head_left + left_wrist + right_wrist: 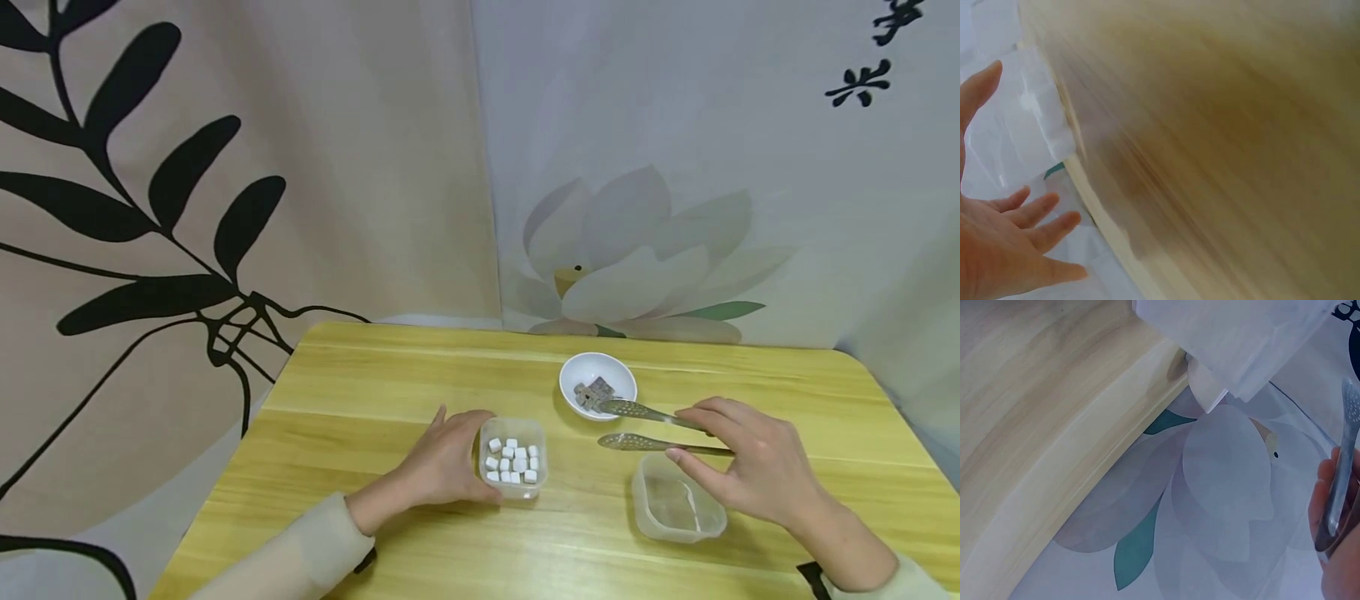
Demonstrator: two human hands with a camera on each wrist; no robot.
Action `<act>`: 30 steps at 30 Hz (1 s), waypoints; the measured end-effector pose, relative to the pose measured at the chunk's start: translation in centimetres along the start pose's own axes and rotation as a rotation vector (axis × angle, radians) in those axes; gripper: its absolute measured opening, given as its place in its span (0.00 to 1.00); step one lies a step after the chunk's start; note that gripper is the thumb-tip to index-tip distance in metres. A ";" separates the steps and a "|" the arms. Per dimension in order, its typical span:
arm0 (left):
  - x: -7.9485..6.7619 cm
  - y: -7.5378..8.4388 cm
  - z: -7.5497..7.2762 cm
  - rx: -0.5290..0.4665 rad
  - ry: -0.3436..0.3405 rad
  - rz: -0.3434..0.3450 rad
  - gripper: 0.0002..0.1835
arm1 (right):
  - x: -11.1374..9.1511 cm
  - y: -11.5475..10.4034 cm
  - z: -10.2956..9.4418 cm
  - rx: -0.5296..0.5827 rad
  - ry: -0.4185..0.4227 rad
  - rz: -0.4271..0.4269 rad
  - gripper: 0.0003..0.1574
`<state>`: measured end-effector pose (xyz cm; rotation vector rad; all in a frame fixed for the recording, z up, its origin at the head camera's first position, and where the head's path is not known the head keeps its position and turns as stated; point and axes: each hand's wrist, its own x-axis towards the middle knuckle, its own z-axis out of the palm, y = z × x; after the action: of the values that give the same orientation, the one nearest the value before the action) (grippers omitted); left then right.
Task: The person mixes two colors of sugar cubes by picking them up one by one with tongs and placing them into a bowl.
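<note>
Metal tongs [637, 409] stand spread in the right hand [750, 458], upper tip over the glossy white bowl [592, 367] of grey cubes [596, 392].
Palm down, that hand grips them with fingers on one arm, thumb on the other; the lower pierced tip lies outside the bowl. The left hand [450, 458], thumb and fingers wide apart, holds the left side of a squarish translucent plastic tub [521, 492] containing white cubes [521, 454].
</note>
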<state>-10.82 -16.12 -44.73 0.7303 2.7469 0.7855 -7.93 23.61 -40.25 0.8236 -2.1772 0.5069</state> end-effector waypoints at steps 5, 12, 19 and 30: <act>-0.1 0.3 0.2 -0.086 -0.009 -0.028 0.57 | -0.2 -0.3 0.0 -0.008 -0.039 0.018 0.38; -0.1 1.1 0.4 -0.110 0.011 -0.048 0.57 | -0.2 -0.5 -0.2 0.001 -0.128 0.069 0.39; 0.2 2.2 0.5 -0.140 0.048 -0.038 0.55 | 0.2 -0.7 0.1 -0.005 -0.131 0.057 0.39; 0.8 3.0 1.1 -0.305 0.013 -0.018 0.55 | 1.1 -1.3 1.1 0.013 -0.112 -0.008 0.38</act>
<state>-9.99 -13.01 -44.08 0.6369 2.5557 1.1732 -8.13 21.59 -39.96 0.8866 -2.2737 0.4819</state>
